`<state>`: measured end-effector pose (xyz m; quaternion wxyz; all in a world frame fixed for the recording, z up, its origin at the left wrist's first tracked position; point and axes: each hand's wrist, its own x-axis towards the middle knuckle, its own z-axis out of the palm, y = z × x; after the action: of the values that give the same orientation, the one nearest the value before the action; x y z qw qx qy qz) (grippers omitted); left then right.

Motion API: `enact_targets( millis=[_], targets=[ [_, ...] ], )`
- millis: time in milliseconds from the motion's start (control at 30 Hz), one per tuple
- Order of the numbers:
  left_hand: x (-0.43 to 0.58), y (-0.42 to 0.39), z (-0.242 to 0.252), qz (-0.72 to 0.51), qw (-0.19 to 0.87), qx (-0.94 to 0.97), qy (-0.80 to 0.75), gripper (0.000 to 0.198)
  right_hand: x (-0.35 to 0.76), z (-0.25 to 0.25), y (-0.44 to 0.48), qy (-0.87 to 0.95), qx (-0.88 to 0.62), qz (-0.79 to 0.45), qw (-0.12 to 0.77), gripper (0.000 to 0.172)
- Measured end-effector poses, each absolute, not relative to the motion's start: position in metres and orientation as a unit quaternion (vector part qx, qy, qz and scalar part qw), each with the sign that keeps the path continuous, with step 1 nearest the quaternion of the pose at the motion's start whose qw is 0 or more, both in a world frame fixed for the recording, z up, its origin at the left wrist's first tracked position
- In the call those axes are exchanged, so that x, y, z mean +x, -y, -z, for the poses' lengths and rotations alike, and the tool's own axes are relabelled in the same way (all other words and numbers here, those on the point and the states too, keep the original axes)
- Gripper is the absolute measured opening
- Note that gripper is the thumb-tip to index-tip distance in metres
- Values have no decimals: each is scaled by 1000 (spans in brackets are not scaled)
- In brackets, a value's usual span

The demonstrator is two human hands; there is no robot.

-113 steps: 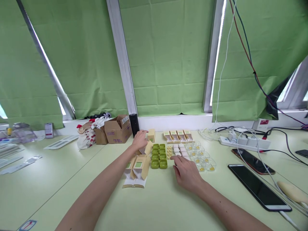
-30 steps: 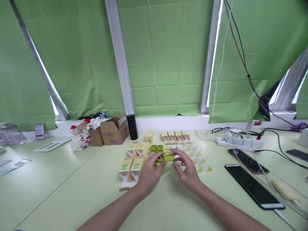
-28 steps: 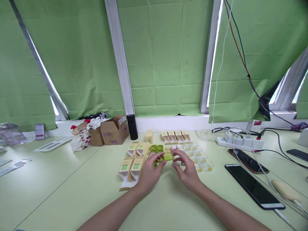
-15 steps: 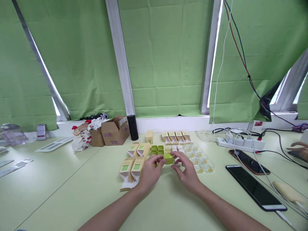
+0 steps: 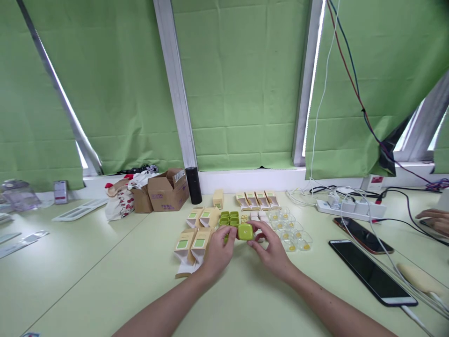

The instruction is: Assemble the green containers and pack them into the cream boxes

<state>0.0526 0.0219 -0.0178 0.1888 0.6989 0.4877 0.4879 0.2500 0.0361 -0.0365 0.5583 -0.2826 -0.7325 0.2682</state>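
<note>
Both hands, left hand (image 5: 218,247) and right hand (image 5: 271,246), pinch the green case (image 5: 245,231) from opposite sides, lifted just off the desk (image 5: 105,281), each grip steadying one end.

Both forearms are bare to the frame edge; no sleeves, gloves, rings or watch visible. Left hand (image 5: 218,249) and right hand (image 5: 271,250) are uncovered.

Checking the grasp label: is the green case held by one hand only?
No, both the left hand and the right hand have fingers on the green case, which sits between them above the table.
</note>
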Motion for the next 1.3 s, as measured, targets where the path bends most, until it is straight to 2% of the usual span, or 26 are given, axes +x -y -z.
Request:
enact_targets(
  millis=[200, 433, 533, 767, 867, 1100, 1200, 1300],
  targets=[
    [51, -19, 13, -481, 142, 731, -462, 25, 250, 36, -37, 701, -279, -330, 568, 40],
    [51, -15, 9, -498, 102, 736, -446, 14, 250, 39, -38, 684, -272, -368, 569, 41],
    [50, -15, 9, -501, 77, 750, -425, 21, 250, 39, -38, 680, -267, -382, 566, 41],
    [49, -12, 12, -423, 10, 833, -357, 58, 250, 36, -35, 687, -254, -390, 559, 37],
    [50, -9, 13, -401, -11, 850, -341, 65, 249, 37, -34, 693, -260, -385, 551, 37],
    [51, -11, 13, -423, -19, 841, -336, 59, 252, 34, -33, 720, -284, -329, 542, 39],
    [50, -13, 11, -456, 33, 811, -364, 53, 257, 32, -36, 743, -313, -239, 541, 32],
    [50, -16, 9, -501, 118, 750, -415, 45, 261, 33, -39, 783, -343, -124, 504, 25]
  ],
)
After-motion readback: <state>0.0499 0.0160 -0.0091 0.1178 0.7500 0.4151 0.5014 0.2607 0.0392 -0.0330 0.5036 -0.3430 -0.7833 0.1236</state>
